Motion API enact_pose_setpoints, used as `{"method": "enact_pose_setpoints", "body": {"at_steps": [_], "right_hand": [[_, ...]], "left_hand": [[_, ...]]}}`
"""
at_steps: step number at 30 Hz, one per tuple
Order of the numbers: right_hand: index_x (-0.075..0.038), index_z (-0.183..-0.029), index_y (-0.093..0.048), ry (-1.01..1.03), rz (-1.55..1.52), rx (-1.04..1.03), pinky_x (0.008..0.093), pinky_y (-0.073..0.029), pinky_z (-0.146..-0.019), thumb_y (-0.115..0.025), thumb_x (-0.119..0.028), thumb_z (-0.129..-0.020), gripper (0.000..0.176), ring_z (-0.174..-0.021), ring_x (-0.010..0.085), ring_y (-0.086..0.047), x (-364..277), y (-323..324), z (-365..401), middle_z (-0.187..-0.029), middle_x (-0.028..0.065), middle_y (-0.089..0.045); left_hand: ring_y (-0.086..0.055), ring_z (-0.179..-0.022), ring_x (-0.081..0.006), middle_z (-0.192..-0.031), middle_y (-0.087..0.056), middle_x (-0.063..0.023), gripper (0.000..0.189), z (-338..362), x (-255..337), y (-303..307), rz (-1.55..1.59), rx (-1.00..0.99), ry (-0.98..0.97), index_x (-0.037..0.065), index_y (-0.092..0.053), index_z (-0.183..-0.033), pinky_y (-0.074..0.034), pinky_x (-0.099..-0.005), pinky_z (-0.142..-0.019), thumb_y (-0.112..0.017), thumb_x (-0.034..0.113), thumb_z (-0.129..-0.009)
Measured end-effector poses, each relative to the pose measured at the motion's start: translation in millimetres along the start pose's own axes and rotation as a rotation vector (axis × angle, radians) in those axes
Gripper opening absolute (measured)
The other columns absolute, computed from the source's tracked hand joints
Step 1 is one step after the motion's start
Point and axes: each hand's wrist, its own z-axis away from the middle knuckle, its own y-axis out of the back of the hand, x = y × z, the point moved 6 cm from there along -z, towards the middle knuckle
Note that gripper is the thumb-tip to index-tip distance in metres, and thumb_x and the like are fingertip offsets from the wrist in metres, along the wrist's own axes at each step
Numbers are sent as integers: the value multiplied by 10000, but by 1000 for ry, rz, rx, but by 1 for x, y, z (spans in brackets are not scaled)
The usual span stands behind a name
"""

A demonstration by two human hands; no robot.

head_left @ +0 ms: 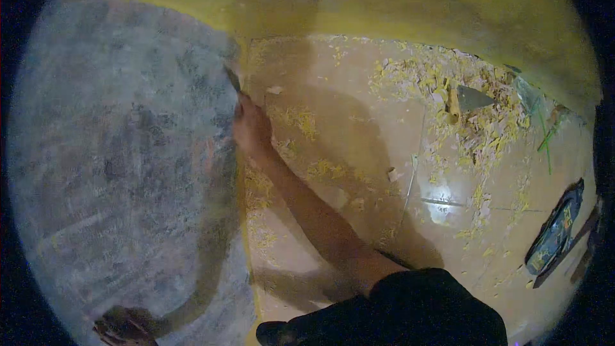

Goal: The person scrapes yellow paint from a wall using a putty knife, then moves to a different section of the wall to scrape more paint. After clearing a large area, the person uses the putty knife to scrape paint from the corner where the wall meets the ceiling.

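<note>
My right hand [253, 125] is closed around a thin dark scraper [232, 79], whose blade lies against the edge of the grey scraped wall [128, 134]. That arm reaches up from a black sleeve at the bottom. At the lower left, my left hand [125, 325] is in shadow near the grey surface; its fingers are dim, and whether they hold anything cannot be made out.
Yellow paint flakes [500, 118] are heaped on the tiled floor [359, 128], with a triangular trowel [475, 98] on them. A yellow wall [384, 0] runs along the top. A dark, paint-specked object [555, 234] and green strips [546, 140] lie at the right.
</note>
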Motion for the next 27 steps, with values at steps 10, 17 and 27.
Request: {"method": "enact_pose_setpoints", "body": {"at_steps": [10, 17, 27], "right_hand": [[-45, -1058, -604, 148, 34, 97, 520, -498, -725, -485, -196, -884, 259, -790, 433, -626, -3, 22, -77, -845, 245, -645], [-53, -1011, -636, 153, -11, 88, 523, -500, -740, -502, -213, -877, 248, -803, 423, -628, -6, 20, -101, -860, 240, -646], [-63, -977, -637, 136, 93, -37, 530, -511, -699, -485, -193, -905, 213, -787, 410, -644, -45, -2, -78, -829, 250, -643]], "left_hand": [[-335, -1206, -493, -1303, -374, -252, 705, 82, -71, -88, -250, -511, 131, -16, -390, -1304, -268, -660, -957, -531, 528, -879], [-342, -1210, -512, -1342, -381, -262, 821, 41, -34, -41, -162, -228, -5, -51, -310, -1389, -264, -653, -974, -602, 497, -852], [-274, -1258, -511, -1460, -129, -321, 953, 4, 3, 1, -141, -51, -276, 53, 9, -1494, -283, -643, -969, -566, 494, -874]]}}
